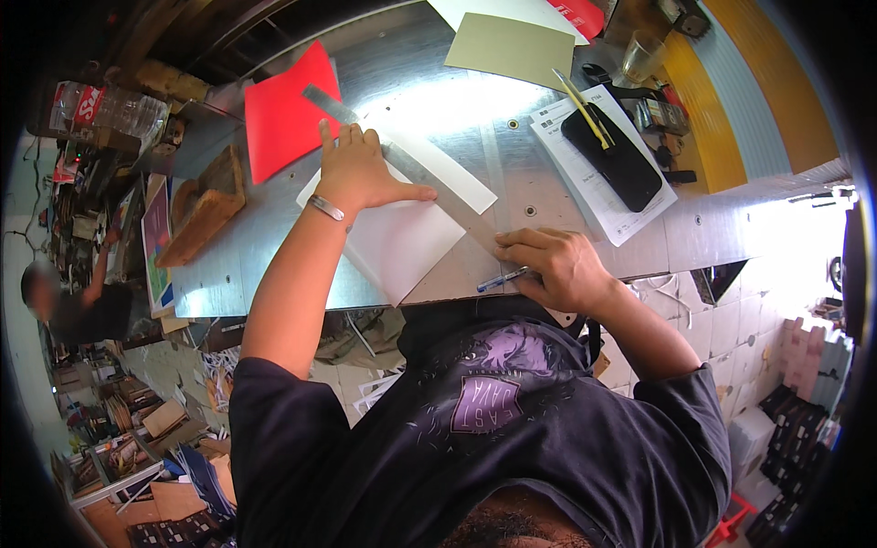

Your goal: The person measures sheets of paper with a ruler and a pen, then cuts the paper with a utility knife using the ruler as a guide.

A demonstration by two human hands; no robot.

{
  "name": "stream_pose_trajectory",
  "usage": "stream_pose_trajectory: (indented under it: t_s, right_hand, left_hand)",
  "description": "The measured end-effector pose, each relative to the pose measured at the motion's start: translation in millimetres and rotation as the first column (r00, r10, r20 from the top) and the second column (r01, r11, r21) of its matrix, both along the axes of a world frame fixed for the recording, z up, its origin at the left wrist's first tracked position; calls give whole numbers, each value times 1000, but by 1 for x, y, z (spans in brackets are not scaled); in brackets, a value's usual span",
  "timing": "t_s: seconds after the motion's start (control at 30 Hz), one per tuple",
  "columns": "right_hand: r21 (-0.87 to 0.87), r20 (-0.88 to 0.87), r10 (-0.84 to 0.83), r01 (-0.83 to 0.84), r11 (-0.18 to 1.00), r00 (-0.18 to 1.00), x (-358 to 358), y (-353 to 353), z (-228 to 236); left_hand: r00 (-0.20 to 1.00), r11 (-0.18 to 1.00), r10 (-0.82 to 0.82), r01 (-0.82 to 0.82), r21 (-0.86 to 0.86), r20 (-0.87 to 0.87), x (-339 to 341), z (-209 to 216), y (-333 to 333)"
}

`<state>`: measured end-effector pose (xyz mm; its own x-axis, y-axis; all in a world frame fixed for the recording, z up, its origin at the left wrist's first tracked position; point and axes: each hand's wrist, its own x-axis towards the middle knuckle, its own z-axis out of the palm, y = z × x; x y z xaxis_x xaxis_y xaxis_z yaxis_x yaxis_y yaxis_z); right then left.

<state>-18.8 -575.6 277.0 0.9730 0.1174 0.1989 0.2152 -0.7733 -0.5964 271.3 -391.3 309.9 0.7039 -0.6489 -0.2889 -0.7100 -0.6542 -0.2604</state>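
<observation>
My left hand lies with its fingers spread and thumb stretched out, pressing a long steel ruler onto a white sheet. The ruler crosses the sheet at a slant, and part of the white sheet shows on its far side. At the ruler's near right end is my right hand, its fingers bent, the fingertips touching or close to the metal. A blue pen sticks out leftward from between its thumb and fingers. Beyond my left hand lies a bright red sheet.
On the right, a yellow cutter rests on a black case over printed paper. Farther back are an olive board and a drinking glass. A wooden block stands left. Another person is at far left.
</observation>
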Motion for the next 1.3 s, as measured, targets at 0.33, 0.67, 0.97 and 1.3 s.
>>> stream_pose_trajectory:
  t_s: [0.33, 0.67, 0.97, 1.3]
  right_hand:
    - [229, 490, -220, 119, 966, 844, 94, -15, 53]
    - [696, 50, -385, 244, 676, 922, 269, 4, -21]
    - [674, -13, -377, 287, 681, 926, 282, 12, -39]
    - [606, 10, -400, 312, 732, 917, 283, 15, -38]
  left_hand:
    - [1000, 998, -27, 27, -50, 10, 1, -5, 6]
    - [999, 1000, 15, -16, -22, -49, -2, 4, -2]
    - [1000, 997, 4, -6, -71, -24, 1, -6, 5]
    - [999, 999, -4, 2, -48, -36, 1, -4, 2]
